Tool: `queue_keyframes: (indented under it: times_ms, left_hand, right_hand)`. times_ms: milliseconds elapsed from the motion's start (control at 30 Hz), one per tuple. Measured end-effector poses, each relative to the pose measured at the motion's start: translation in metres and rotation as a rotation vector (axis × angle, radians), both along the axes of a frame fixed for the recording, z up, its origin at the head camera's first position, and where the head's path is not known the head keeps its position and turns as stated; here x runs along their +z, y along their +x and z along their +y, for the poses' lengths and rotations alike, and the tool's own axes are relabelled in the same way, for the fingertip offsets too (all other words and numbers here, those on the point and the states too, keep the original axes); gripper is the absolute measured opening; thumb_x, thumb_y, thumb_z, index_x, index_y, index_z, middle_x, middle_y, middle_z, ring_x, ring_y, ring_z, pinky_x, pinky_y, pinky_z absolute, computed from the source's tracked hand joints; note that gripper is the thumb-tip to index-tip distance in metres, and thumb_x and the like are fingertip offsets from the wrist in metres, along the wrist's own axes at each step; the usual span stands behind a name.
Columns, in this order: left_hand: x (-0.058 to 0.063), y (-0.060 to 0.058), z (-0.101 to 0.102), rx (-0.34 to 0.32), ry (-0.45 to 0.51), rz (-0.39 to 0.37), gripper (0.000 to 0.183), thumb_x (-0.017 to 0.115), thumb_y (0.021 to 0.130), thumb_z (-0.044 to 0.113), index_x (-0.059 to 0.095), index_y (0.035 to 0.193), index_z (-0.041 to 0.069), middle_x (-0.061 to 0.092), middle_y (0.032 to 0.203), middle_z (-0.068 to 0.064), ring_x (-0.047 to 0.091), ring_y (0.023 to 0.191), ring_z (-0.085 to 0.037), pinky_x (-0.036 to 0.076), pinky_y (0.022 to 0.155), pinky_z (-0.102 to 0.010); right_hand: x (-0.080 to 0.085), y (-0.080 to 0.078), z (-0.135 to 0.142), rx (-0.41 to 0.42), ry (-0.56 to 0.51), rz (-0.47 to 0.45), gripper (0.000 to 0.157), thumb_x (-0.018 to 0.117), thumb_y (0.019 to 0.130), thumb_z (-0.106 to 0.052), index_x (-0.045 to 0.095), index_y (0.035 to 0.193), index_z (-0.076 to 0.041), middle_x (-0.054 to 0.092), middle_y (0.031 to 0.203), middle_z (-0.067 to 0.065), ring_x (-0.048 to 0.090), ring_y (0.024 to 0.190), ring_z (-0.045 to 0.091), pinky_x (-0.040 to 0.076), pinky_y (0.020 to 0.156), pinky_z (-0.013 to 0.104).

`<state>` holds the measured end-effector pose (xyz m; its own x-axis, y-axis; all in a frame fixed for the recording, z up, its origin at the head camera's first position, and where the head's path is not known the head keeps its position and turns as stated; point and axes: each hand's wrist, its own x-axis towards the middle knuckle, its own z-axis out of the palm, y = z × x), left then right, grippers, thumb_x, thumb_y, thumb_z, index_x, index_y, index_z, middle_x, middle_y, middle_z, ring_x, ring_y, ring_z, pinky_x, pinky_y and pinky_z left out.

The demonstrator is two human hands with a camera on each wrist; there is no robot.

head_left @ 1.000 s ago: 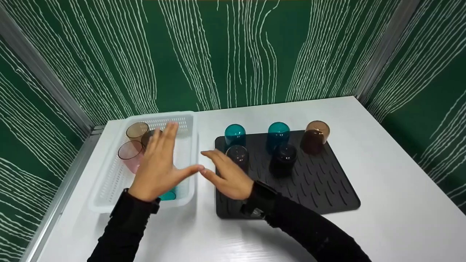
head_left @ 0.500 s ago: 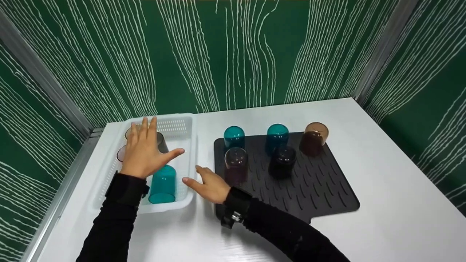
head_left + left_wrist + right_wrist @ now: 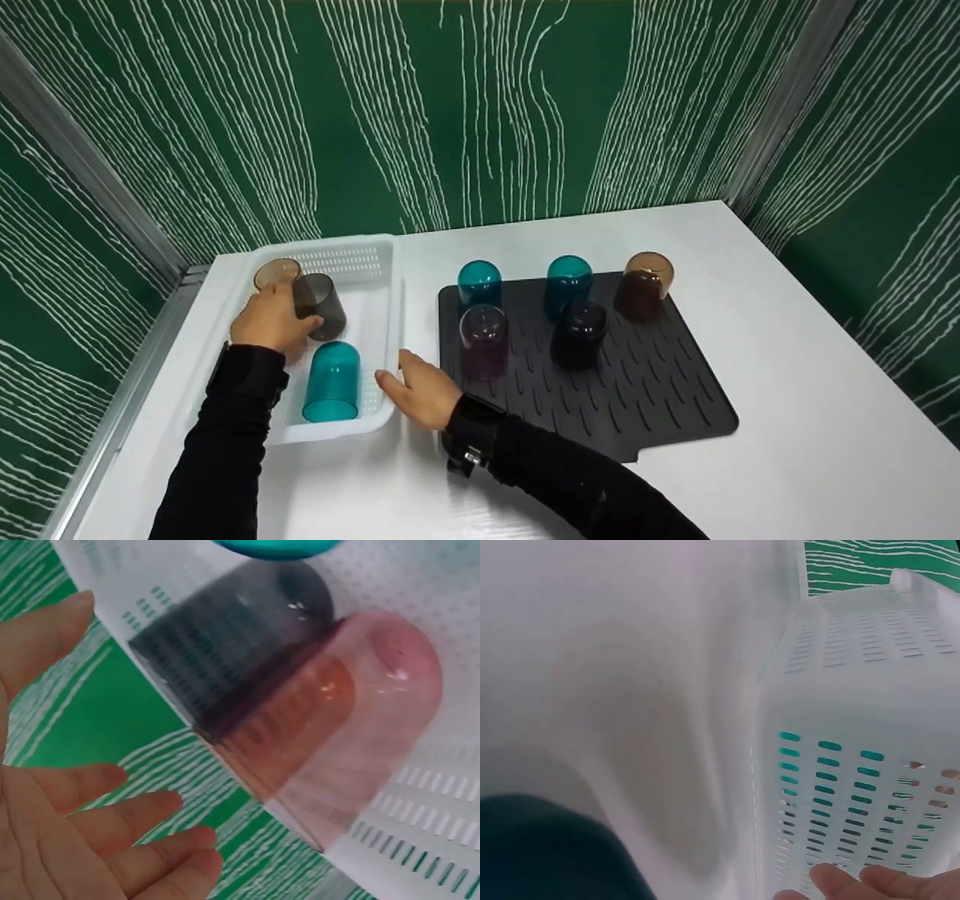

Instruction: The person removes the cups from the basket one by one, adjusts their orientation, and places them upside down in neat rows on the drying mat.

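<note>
My left hand (image 3: 270, 319) is low over the white basket (image 3: 394, 300), covering most of a pink glass (image 3: 390, 712). In the left wrist view its thumb and fingers are spread apart, with nothing between them. Around it in the basket are an amber glass (image 3: 277, 270), a dark grey glass (image 3: 326, 307) and a teal glass (image 3: 334, 379) whose rim points toward me. Beside the basket's right wall is my right hand (image 3: 421, 391), thumb and fingers extended and holding nothing. Its fingertips overlap the slotted wall in the right wrist view.
A black ridged mat (image 3: 660, 390) lies right of the basket on the white table (image 3: 810, 375). Upside down on it stand two teal glasses (image 3: 480, 283), an amber glass (image 3: 646, 285), a purple glass (image 3: 484, 341) and a near-black glass (image 3: 581, 334). Green patterned walls enclose the table.
My left hand has moved left and down into the basket, over the pink glass, uncovering the teal and grey glasses. My right hand has shifted left and down to the basket's side.
</note>
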<state>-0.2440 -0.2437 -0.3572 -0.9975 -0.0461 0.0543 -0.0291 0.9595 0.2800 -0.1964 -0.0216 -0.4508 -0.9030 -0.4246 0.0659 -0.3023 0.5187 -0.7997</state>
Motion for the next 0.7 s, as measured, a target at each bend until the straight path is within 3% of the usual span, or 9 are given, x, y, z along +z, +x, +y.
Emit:
queue_keyframes:
  times_ms: [100,233,433,700]
  left_hand:
    - [-0.004,-0.001,-0.005,0.023,-0.02,-0.026,0.063,0.067,0.088,0.022,0.044,0.136,-0.013,0.057,0.124,-0.039,0.059,0.111,-0.053,0.048,0.089,-0.062]
    - [-0.008,0.0,-0.007,0.024,-0.016,-0.049,0.045,0.06,0.089,0.013,0.054,0.126,-0.011,0.061,0.12,-0.035,0.061,0.108,-0.052,0.049,0.086,-0.063]
    - [-0.011,0.003,-0.009,0.048,0.015,-0.031,0.044,0.052,0.087,0.008,0.051,0.126,-0.013,0.058,0.122,-0.037,0.059,0.109,-0.052,0.048,0.088,-0.066]
    - [-0.013,0.003,-0.012,0.039,-0.029,0.009,0.024,0.049,0.087,-0.002,0.062,0.104,-0.012,0.062,0.107,-0.036,0.062,0.099,-0.05,0.05,0.084,-0.064]
  right_hand:
    - [-0.001,0.0,0.0,-0.014,0.008,0.011,0.043,0.044,0.101,-0.042,0.055,0.12,-0.006,0.067,0.109,0.008,0.063,0.097,0.017,0.051,0.09,0.033]
    - [0.0,0.0,0.0,-0.017,0.003,0.008,0.036,0.045,0.101,-0.042,0.053,0.113,-0.009,0.065,0.101,0.005,0.059,0.086,0.015,0.05,0.083,0.03]
    - [0.0,0.0,0.0,0.002,-0.006,0.008,0.034,0.045,0.101,-0.038,0.052,0.11,-0.007,0.059,0.091,0.0,0.055,0.08,0.012,0.048,0.076,0.026]
    - [0.0,0.002,-0.001,0.015,-0.01,0.038,0.037,0.043,0.102,-0.035,0.052,0.109,0.0,0.055,0.087,-0.001,0.052,0.079,0.013,0.047,0.076,0.026]
